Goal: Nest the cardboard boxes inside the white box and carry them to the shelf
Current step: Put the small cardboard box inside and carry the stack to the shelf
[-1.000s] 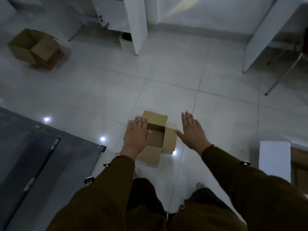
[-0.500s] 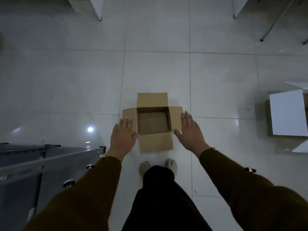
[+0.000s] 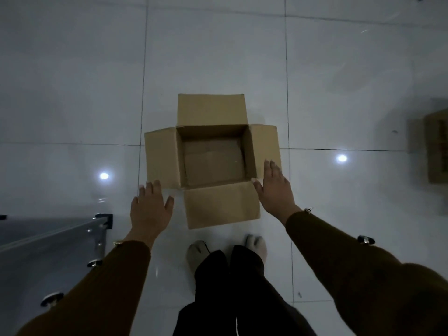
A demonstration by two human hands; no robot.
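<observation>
An empty brown cardboard box (image 3: 213, 161) sits on the tiled floor just ahead of my feet, its flaps spread flat outward. My left hand (image 3: 150, 207) hovers open by the near left corner, just below the left flap, holding nothing. My right hand (image 3: 275, 190) is open with fingers stretched along the right flap's near edge; whether it touches the flap is unclear. The white box is out of view.
A grey metal shelf or cart corner (image 3: 97, 221) juts in at the lower left. Another cardboard box (image 3: 436, 146) lies at the right edge. My socked feet (image 3: 225, 251) stand just behind the open box. Ceiling lights reflect off the glossy floor.
My view has tilted further down and closer, so the box looks larger and centred. Both hands have dropped back toward the box's near corners. The white box at right has left the view.
</observation>
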